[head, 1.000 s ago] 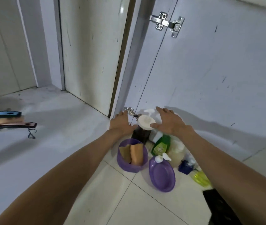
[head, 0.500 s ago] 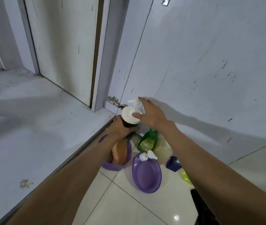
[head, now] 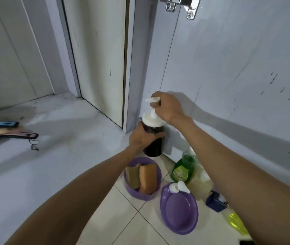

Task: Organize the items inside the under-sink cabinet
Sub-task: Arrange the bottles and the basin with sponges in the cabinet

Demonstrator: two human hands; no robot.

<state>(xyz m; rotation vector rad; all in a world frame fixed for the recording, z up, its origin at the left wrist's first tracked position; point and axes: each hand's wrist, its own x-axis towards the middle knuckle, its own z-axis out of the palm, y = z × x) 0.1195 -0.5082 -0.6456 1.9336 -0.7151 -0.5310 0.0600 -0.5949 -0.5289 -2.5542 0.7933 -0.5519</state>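
A dark pump bottle [head: 154, 138] was held upright in both hands, at the lower corner of the open cabinet door [head: 229, 68] and over the front edge of the cabinet floor [head: 61, 147]. Whether its base rested on anything could not be told. The left hand [head: 140, 138] was wrapped round the dark body just below the broad white collar, with the fingers curled across the front. The right hand [head: 167, 108] was closed on the white pump head [head: 152, 99], which was pinched between thumb and fingers at the top of its raised stem.

On the tiled floor [head: 126, 227] below the bottle, a purple bowl [head: 140, 196] was seen with two sponges [head: 147, 179] stood on edge inside it, one orange and one brownish-green. Just to its right a purple oval dish [head: 179, 214] was laid flat, and a loose white pump top [head: 177, 187] was set at its far rim. A green dish-soap bottle [head: 182, 169] was leaned against the door behind the dish. Further right, partly hidden by the right forearm, a small blue container [head: 215, 202] and a yellow-green bottle [head: 236, 223] were placed near each other.

A metal hinge [head: 181, 4] was fixed at the top of the door. At the left edge, several long handles [head: 22, 134] were laid on the cabinet floor, well apart from the bottle.
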